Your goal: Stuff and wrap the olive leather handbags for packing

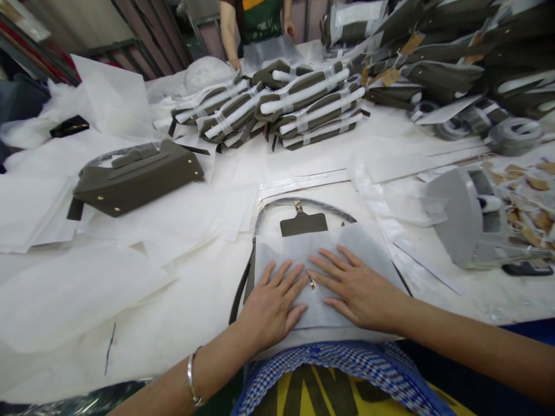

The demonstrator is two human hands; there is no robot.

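A dark olive handbag (303, 225) lies flat at the table's front edge, its closure tab and wrapped handle showing above a sheet of thin white paper (355, 242). Both palms rest on that sheet. My left hand (277, 297) lies flat with fingers stretched out on the sheet's left half. Opposite it, my right hand (358, 286) is spread over the right half, thumb apart. Between the fingertips a small metal clasp (311, 283) pokes through the paper. Most of the bag's body is hidden under the sheet.
Another olive handbag (139, 179) lies at left among white paper sheets (78, 289). Wrapped bags (299, 104) are stacked at the back centre, more at back right. At right stand a grey tape dispenser (463, 219) and tape rolls (515, 136). Across the table is a person (262, 26).
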